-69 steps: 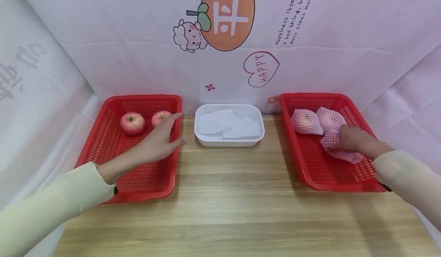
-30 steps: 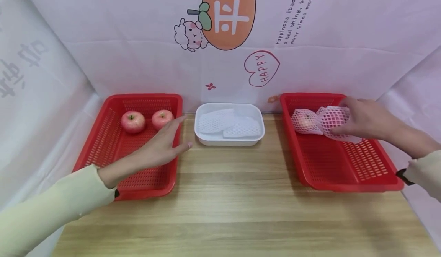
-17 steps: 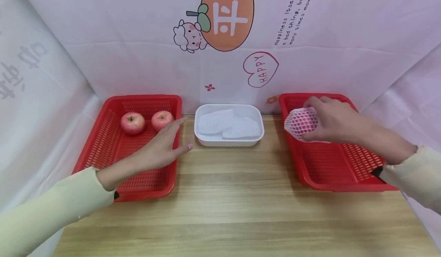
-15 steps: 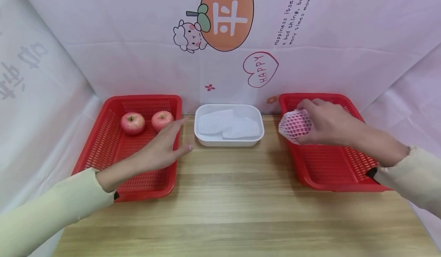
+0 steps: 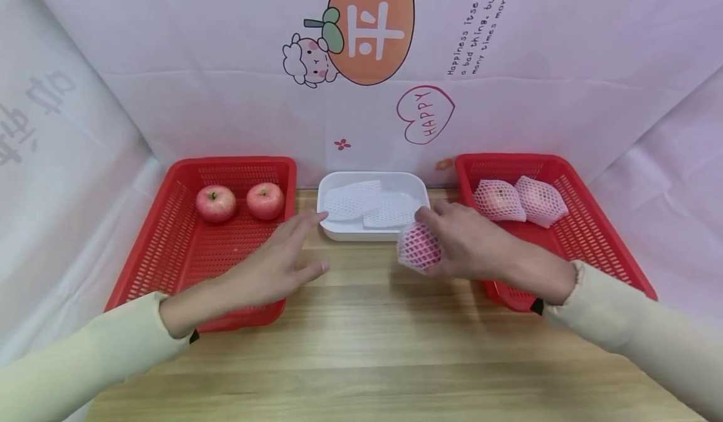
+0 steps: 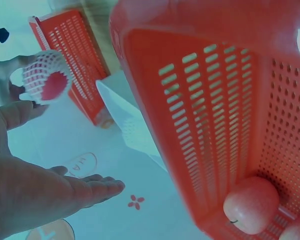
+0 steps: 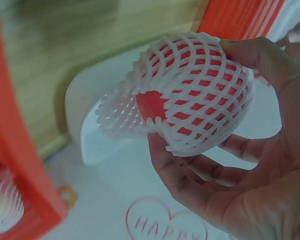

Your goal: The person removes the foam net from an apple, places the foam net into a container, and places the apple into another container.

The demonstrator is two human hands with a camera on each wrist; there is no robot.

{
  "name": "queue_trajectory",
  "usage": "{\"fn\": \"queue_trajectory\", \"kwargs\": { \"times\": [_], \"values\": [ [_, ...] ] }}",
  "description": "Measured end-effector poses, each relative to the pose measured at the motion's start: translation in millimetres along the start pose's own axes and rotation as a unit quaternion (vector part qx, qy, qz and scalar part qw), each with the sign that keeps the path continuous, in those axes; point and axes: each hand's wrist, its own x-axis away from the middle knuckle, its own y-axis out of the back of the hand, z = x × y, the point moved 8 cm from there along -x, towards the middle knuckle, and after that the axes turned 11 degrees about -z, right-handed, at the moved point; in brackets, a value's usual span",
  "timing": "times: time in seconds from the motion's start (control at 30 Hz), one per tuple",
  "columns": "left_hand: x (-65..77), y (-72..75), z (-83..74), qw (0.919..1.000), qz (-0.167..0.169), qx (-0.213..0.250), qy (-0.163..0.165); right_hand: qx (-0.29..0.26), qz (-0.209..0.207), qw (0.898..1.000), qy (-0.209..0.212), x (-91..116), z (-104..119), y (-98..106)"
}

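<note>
My right hand (image 5: 474, 243) holds an apple in a white foam net (image 5: 419, 248) above the table, just in front of the white tray. In the right wrist view, thumb and fingers curl round the netted apple (image 7: 205, 95), and red skin shows through a gap in the net. My left hand (image 5: 271, 265) hovers by the right rim of the left red basket (image 5: 141, 246), fingers extended, holding nothing. Two bare apples, one at the left (image 5: 216, 203) and another beside it (image 5: 265, 201), lie at the back of that basket.
Between the baskets, the white tray (image 5: 374, 233) carries flat foam nets (image 5: 351, 201). The right red basket (image 5: 612, 255) has two netted apples, one left (image 5: 499, 200) and one right (image 5: 540, 201). Behind stands a printed white cloth (image 5: 226, 95).
My right hand lifted the netted apple out of the right basket and carried it left, over the rim to the tray's front. My left hand moved slightly right and nearer.
</note>
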Motion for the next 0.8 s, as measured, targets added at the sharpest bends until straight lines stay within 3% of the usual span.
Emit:
{"fn": "queue_trajectory", "kwargs": {
  "times": [0.17,0.37,0.53,0.8],
  "values": [
    [7.5,-8.7,-6.2,0.9999,0.008,0.007,-0.005,-0.008,0.029,1.000,0.010,1,18,-26],
    [14.6,-19.6,-12.9,0.9996,0.010,-0.020,-0.020,-0.001,0.045,0.999,0.024,5,35,-58],
    [20.9,-27.7,-17.2,0.9987,0.003,-0.020,-0.046,-0.004,0.060,0.998,0.023,7,41,-81],
    [32.0,-46.0,-21.1,0.9971,0.022,-0.024,-0.068,-0.003,0.071,0.997,0.017,8,41,-101]
  ]
}}
